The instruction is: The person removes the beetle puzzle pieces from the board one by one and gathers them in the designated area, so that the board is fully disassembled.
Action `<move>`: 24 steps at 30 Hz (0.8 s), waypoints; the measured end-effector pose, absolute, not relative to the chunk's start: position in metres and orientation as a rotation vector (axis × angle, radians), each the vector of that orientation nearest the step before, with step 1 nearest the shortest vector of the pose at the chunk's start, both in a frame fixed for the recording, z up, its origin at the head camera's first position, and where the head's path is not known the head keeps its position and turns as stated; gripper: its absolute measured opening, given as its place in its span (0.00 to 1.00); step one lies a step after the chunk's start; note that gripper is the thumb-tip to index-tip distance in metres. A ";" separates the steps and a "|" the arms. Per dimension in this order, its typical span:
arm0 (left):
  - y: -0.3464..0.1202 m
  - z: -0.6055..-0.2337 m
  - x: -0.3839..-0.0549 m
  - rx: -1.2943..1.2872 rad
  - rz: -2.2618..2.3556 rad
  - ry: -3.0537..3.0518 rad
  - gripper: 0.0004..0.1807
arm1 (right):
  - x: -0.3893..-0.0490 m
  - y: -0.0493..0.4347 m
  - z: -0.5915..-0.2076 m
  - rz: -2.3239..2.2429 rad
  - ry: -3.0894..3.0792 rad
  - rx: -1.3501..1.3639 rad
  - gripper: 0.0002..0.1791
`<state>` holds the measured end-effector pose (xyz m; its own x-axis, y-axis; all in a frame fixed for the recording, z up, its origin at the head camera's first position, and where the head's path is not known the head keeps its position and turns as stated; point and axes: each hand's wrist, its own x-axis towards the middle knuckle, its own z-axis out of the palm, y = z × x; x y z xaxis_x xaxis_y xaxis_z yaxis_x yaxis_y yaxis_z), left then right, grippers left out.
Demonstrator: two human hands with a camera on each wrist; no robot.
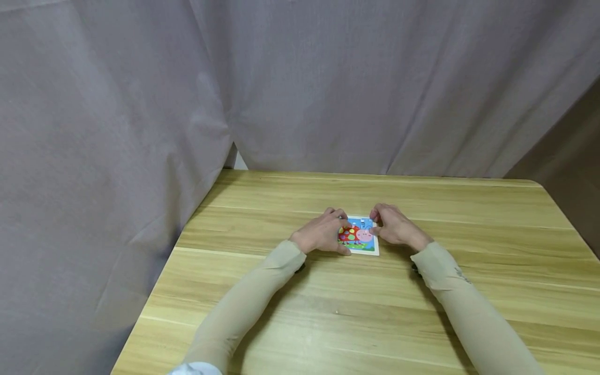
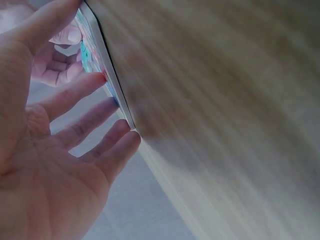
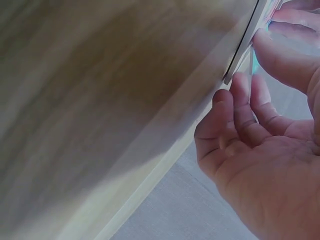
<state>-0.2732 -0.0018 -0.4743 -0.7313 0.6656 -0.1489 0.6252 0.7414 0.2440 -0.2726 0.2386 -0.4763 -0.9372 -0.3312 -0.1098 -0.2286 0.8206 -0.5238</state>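
A small square jigsaw puzzle [image 1: 356, 252] lies on the table, its picture a pink face and a red spotted body on blue inside a white border. My left hand [image 1: 323, 232] spans its left part, thumb at the near edge and fingers at the far side. In the left wrist view the fingertips [image 2: 97, 80] touch the board's face and rim. At the far right corner, my right hand [image 1: 396, 225] has thumb and fingers bent around a blue puzzle piece [image 3: 254, 63], which looks slightly raised. The fingers partly hide that piece.
The wood-grain table [image 1: 328, 323] extends around the puzzle on all sides. Grey curtain cloth [image 1: 319, 88] hangs behind the far edge and along the left. A darker brown surface [image 1: 567, 156] stands beyond the right edge.
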 end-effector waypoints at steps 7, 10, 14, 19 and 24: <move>-0.002 -0.475 -0.273 1.034 0.259 2.719 0.41 | -0.272 0.237 -0.476 -0.830 2.803 -0.461 0.15; -0.002 -0.476 -0.273 1.035 0.260 2.721 0.41 | -0.271 0.236 -0.476 -0.844 2.811 -0.477 0.15; -0.002 -0.477 -0.274 1.036 0.265 2.720 0.42 | -0.271 0.236 -0.476 -0.858 2.806 -0.486 0.17; -0.001 -0.477 -0.274 1.039 0.267 2.724 0.41 | -0.271 0.236 -0.476 -0.860 2.792 -0.485 0.17; -0.002 -0.478 -0.274 1.045 0.274 2.727 0.42 | -0.271 0.237 -0.476 -0.869 2.793 -0.495 0.15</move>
<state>-0.2742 -0.0023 -0.4776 -0.7273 0.6745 -0.1271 0.6358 0.7318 0.2455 -0.2708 0.2371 -0.4760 -0.9295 -0.3627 -0.0671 -0.2606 0.7745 -0.5765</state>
